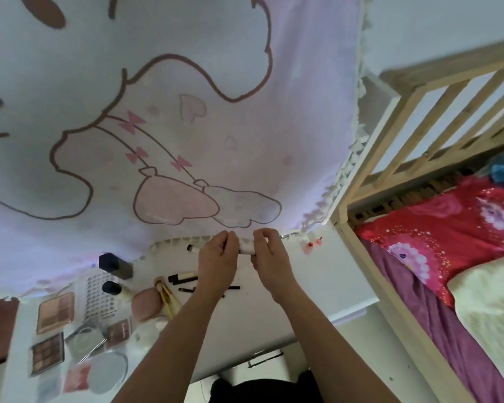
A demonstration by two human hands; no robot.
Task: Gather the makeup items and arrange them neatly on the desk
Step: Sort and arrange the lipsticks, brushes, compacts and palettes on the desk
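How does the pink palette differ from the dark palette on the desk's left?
The pink palette has a pale rosy frame; the dark palette has a blackish frame. The pink palette shows few large, light pans; the dark palette shows a grid of small brown pans. The pink palette lies farther from the person than the dark palette. Both lie flat, pans up, on the desk.

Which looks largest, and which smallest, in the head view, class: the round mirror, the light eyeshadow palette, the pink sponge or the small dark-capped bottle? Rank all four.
1. round mirror and light eyeshadow palette: about alike, and the mirror lies nearer the camera, so not ranked apart.
2. pink sponge
3. small dark-capped bottle
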